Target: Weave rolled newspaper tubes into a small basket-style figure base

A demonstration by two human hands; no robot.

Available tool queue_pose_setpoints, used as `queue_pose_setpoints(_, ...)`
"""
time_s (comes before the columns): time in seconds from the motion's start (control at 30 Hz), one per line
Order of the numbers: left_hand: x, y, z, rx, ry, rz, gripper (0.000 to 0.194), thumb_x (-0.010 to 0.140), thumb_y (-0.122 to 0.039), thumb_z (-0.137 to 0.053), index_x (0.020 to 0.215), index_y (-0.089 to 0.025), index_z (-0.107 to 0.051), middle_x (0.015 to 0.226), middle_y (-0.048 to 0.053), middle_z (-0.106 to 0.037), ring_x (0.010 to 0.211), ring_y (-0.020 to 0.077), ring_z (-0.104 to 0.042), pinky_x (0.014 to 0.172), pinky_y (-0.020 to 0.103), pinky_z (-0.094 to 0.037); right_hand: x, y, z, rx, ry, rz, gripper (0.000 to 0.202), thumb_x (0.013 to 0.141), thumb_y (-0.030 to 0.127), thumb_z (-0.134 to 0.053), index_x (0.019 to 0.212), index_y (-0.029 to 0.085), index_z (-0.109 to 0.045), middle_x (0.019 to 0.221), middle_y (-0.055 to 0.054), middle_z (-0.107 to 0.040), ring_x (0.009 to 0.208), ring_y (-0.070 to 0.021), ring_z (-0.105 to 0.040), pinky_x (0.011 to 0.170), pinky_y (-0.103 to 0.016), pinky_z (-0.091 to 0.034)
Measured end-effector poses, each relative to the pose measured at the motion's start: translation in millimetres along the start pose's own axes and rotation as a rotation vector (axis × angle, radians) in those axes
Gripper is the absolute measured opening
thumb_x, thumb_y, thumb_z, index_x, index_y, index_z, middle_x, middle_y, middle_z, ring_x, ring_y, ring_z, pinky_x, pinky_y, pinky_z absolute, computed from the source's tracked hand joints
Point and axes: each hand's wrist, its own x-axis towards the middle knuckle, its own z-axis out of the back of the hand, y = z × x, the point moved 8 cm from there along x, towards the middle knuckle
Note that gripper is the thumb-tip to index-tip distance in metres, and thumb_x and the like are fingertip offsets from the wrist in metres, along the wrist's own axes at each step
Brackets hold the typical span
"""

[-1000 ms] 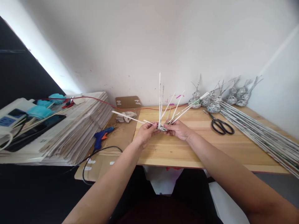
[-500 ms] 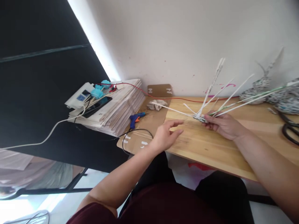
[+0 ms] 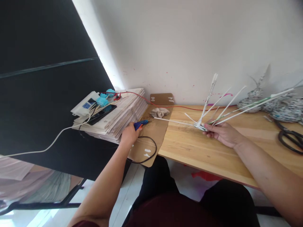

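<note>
My left hand [image 3: 129,135] is closed around the handle of a blue glue gun [image 3: 142,124] with an orange trigger. The gun lies over the cardboard sheet [image 3: 157,134], its nozzle pointing right. A black cord loops from it across the cardboard. My right hand [image 3: 221,133] pinches a small woven piece of rolled newspaper strips [image 3: 200,126] just above the wooden table. Several white paper strips fan out from it, up, left and far to the right, one of them partly green. My right fingertips are partly hidden behind the piece.
At left, a tall paper stack [image 3: 123,115] carries a phone [image 3: 103,114] and a white power strip [image 3: 85,104]. A crumpled cloth [image 3: 159,112] lies at the cardboard's back. Black scissors [image 3: 291,138] and woven paper pieces [image 3: 251,101] sit at right. A red wire runs along the wall.
My left hand has moved left from over the table's front and closed on the glue gun. My right hand still holds the woven piece in about the same place.
</note>
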Motion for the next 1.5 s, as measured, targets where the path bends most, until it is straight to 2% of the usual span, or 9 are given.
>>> queue_pose_setpoints(0.2, 6, 3, -7.1, -0.028, 0.014, 0.043, 0.057, 0.081, -0.032, -0.060, 0.130, -0.006, -0.050, 0.109, 0.026, -0.067, 0.106, 0.0381, -0.063, 0.087, 0.042, -0.046, 2, -1, 2, -0.015, 0.000, -0.015, 0.029, 0.057, 0.036, -0.088, 0.071, 0.018, -0.072, 0.070, -0.002, -0.066, 0.065, -0.0131, -0.065, 0.049, -0.019, -0.051)
queue_pose_setpoints(0.33, 2, 9, 1.0, -0.522, -0.035, 0.068, 0.045, 0.079, -0.027, -0.064, 0.120, -0.012, -0.060, 0.095, 0.014, -0.070, 0.093, 0.0277, -0.066, 0.083, 0.037, -0.051, 3, -1, 1, -0.002, 0.001, -0.020, 0.029, 0.056, 0.036, -0.088, 0.071, 0.018, -0.071, 0.069, -0.002, -0.067, 0.063, -0.0126, -0.064, 0.049, -0.019, -0.050)
queue_pose_setpoints(0.47, -21, -22, -9.4, -1.376, 0.295, 0.133, 0.024, 0.077, -0.028, -0.071, 0.093, -0.011, -0.067, 0.071, 0.002, -0.061, 0.064, 0.0093, -0.059, 0.064, 0.021, -0.052, 2, 1, 1, 0.024, -0.013, -0.017, 0.028, 0.056, 0.035, -0.088, 0.071, 0.018, -0.071, 0.070, -0.001, -0.067, 0.063, -0.0125, -0.064, 0.048, -0.018, -0.050)
queue_pose_setpoints(0.6, -55, -78, -7.8, -1.667, 0.684, 0.124, 0.027, 0.073, -0.027, -0.076, 0.093, -0.012, -0.066, 0.083, 0.005, -0.063, 0.068, 0.0085, -0.059, 0.052, 0.014, -0.049, 1, 2, 1, 0.027, -0.005, 0.003, 0.028, 0.057, 0.035, -0.088, 0.070, 0.018, -0.071, 0.068, -0.002, -0.067, 0.062, -0.0133, -0.065, 0.048, -0.019, -0.050)
queue_pose_setpoints(0.7, -69, -107, -2.6, -1.641, 0.745, 0.025, 0.031, 0.075, -0.033, -0.074, 0.098, -0.016, -0.061, 0.085, 0.004, -0.063, 0.057, 0.0075, -0.056, 0.037, 0.013, -0.034, 0, 3, 1, 0.037, -0.010, 0.017, 0.031, 0.056, 0.035, -0.088, 0.073, 0.016, -0.071, 0.067, -0.003, -0.068, 0.060, -0.0130, -0.065, 0.048, -0.019, -0.050)
queue_pose_setpoints(0.8, -72, -123, 2.8, -1.492, 0.651, -0.122, 0.035, 0.076, -0.033, -0.074, 0.103, -0.019, -0.056, 0.082, 0.001, -0.062, 0.050, 0.0039, -0.049, 0.038, 0.013, -0.026, 0, 2, 2, 0.039, -0.017, 0.010, 0.034, 0.055, 0.036, -0.089, 0.072, 0.014, -0.070, 0.064, -0.003, -0.067, 0.058, -0.0126, -0.065, 0.046, -0.018, -0.049)
queue_pose_setpoints(1.0, -74, -141, 1.6, -1.392, 0.586, -0.186, 0.048, 0.076, -0.033, -0.073, 0.120, -0.022, -0.056, 0.086, 0.000, -0.059, 0.060, 0.0053, -0.048, 0.047, 0.015, -0.027, 2, -1, 2, 0.033, 0.004, 0.001, 0.036, 0.057, 0.037, -0.089, 0.071, 0.013, -0.067, 0.062, -0.003, -0.067, 0.057, -0.0128, -0.067, 0.046, -0.017, -0.050)
queue_pose_setpoints(1.2, -71, -151, -17.5, -1.356, 0.595, -0.161, 0.030, 0.080, -0.039, -0.061, 0.104, -0.020, -0.061, 0.085, 0.002, -0.064, 0.067, 0.0114, -0.052, 0.049, 0.020, -0.031, 3, -5, 0, 0.076, 0.025, -0.013, 0.034, 0.059, 0.035, -0.088, 0.071, 0.013, -0.065, 0.061, -0.001, -0.066, 0.055, -0.0132, -0.067, 0.044, -0.017, -0.051)
queue_pose_setpoints(1.5, -72, -158, -22.7, -0.992, 0.260, -0.406, 0.031, 0.088, -0.045, -0.057, 0.104, -0.019, -0.063, 0.086, 0.003, -0.067, 0.084, 0.0160, -0.059, 0.078, 0.026, -0.043, 3, -6, -3, 0.050, 0.036, -0.037, 0.031, 0.063, 0.035, -0.086, 0.070, 0.012, -0.067, 0.062, -0.005, -0.068, 0.054, -0.0152, -0.068, 0.044, -0.018, -0.054)
